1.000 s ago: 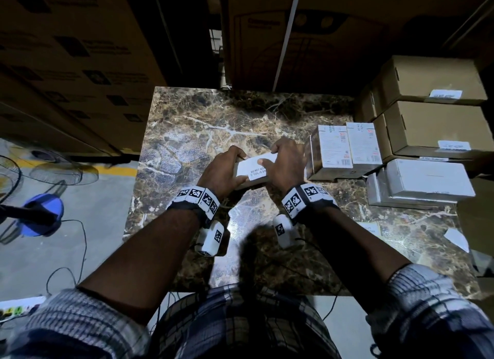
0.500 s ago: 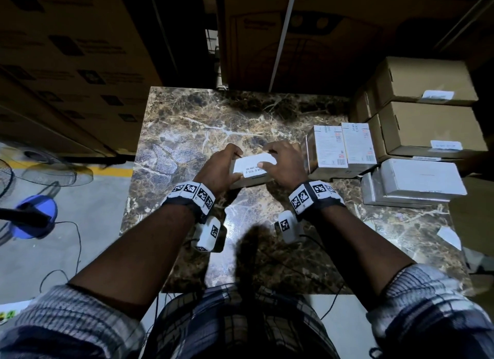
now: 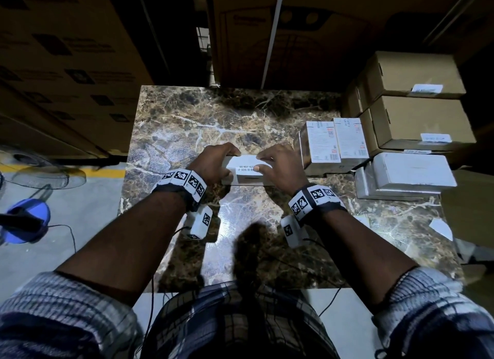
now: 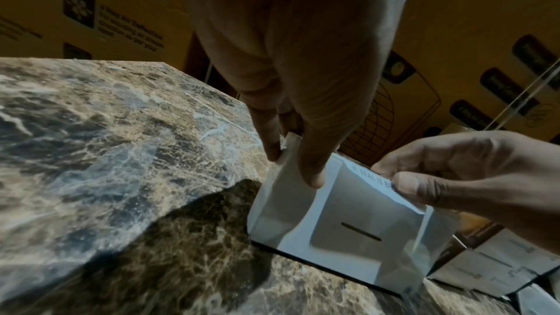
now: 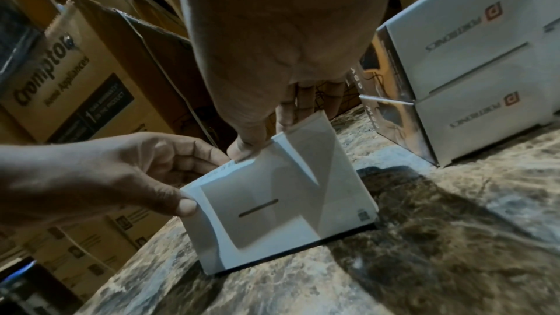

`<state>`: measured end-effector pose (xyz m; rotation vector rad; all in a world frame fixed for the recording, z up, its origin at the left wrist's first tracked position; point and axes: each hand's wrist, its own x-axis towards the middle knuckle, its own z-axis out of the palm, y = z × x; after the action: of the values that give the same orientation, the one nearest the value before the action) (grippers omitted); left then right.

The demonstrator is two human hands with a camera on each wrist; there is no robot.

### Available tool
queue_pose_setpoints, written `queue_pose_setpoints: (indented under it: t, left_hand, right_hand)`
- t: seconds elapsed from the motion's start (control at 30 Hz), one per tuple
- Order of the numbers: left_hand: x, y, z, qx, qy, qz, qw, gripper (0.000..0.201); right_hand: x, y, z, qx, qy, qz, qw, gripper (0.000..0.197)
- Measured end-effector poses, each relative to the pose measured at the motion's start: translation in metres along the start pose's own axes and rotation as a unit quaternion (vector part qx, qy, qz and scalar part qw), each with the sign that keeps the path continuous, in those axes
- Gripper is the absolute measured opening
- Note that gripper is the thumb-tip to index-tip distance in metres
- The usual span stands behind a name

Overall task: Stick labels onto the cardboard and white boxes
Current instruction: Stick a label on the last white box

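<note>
A small white box (image 3: 248,175) stands on edge on the marble table (image 3: 187,123), with a printed seal label (image 3: 244,167) across its top edge. My left hand (image 3: 213,160) grips its left end, thumb on the near face and fingers behind. My right hand (image 3: 278,166) pinches the right part of the top edge, thumb on the label. The left wrist view shows the box (image 4: 342,231), my left hand (image 4: 292,165), my right hand (image 4: 394,176) and the label (image 4: 372,179). In the right wrist view are the box (image 5: 288,212), right hand (image 5: 263,135) and left hand (image 5: 197,181).
Two upright white printed boxes (image 3: 334,142) stand just right of my right hand. Flat white boxes (image 3: 411,171) and stacked labelled cardboard boxes (image 3: 414,75) lie further right. Loose label paper (image 3: 441,229) sits near the right edge. Big cartons (image 3: 267,32) wall the back; a fan (image 3: 24,219) stands on the floor left.
The box has turned slightly so its narrow labelled edge faces up. Both hands have stayed on its ends, and my right thumb now lies on the label.
</note>
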<state>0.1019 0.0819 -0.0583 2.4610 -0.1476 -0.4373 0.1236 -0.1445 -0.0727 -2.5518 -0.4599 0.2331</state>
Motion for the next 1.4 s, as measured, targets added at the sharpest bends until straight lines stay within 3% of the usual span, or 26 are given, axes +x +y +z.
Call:
queue_pose_setpoints:
  t: [0.13, 0.3, 0.53, 0.63, 0.83, 1.23, 1.4]
  left_hand:
    - [0.0, 0.0, -0.001, -0.005, 0.008, 0.005, 1.0, 0.055]
    - [0.002, 0.001, -0.002, -0.001, 0.006, 0.017, 1.0, 0.054]
    - [0.005, -0.001, -0.004, -0.011, 0.002, 0.012, 1.0, 0.054]
    - [0.006, -0.001, -0.004, -0.022, 0.003, 0.005, 1.0, 0.057]
    - [0.006, 0.004, -0.003, -0.045, 0.009, -0.027, 0.999, 0.088]
    - [0.004, 0.003, -0.004, -0.052, 0.009, -0.014, 0.999, 0.087]
    - [0.003, 0.002, -0.004, -0.053, 0.007, -0.014, 0.998, 0.087]
  right_hand:
    - [-0.002, 0.001, 0.0, -0.015, 0.001, -0.036, 0.999, 0.033]
    - [-0.003, 0.004, -0.005, -0.111, 0.007, -0.125, 0.986, 0.031]
    - [0.008, 0.008, -0.011, -0.114, -0.05, -0.167, 0.978, 0.029]
    - [0.008, 0.007, -0.01, -0.123, -0.029, -0.162, 0.979, 0.029]
    - [0.008, -0.007, 0.003, -0.134, -0.009, -0.119, 0.984, 0.028]
    - [0.01, -0.03, 0.022, -0.063, 0.039, -0.07, 0.995, 0.044]
    - [0.004, -0.025, 0.027, -0.002, 0.033, -0.049, 0.998, 0.037]
